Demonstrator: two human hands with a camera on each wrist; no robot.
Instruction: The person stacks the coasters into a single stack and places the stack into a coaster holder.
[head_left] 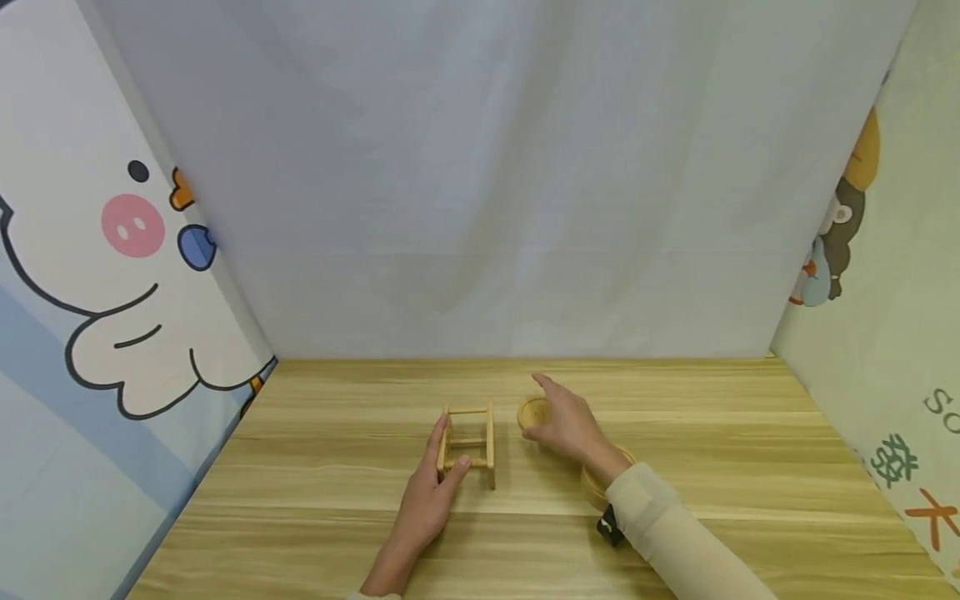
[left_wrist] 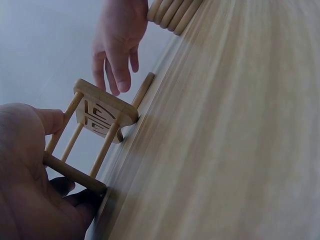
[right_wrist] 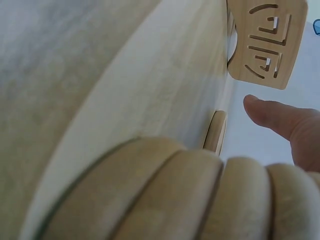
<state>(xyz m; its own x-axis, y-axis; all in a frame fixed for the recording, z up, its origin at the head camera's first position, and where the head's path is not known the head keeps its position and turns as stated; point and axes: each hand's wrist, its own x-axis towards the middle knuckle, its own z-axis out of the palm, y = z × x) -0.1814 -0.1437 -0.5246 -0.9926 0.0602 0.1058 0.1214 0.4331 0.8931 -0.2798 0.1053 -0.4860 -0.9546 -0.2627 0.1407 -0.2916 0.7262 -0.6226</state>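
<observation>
Rack (head_left: 469, 442), left of center on the wood-grain surface (head_left: 300, 467), is pinched along its left side between thumb and fingers of the left hand (head_left: 427, 500). To its right lies a disc (head_left: 530, 411), the right hand (head_left: 572, 427) spread at its edge, contact unclear. Farther right, a stack (head_left: 592, 490) sits partly hidden under the wrist, a black object (head_left: 609, 528) just beside the sleeve (head_left: 682, 525).

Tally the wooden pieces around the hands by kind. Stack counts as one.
Rack: 1
Loose disc: 1
Stack of discs: 1 (partly hidden or cut off in each view, so no sure count of its discs)
Total: 3
</observation>
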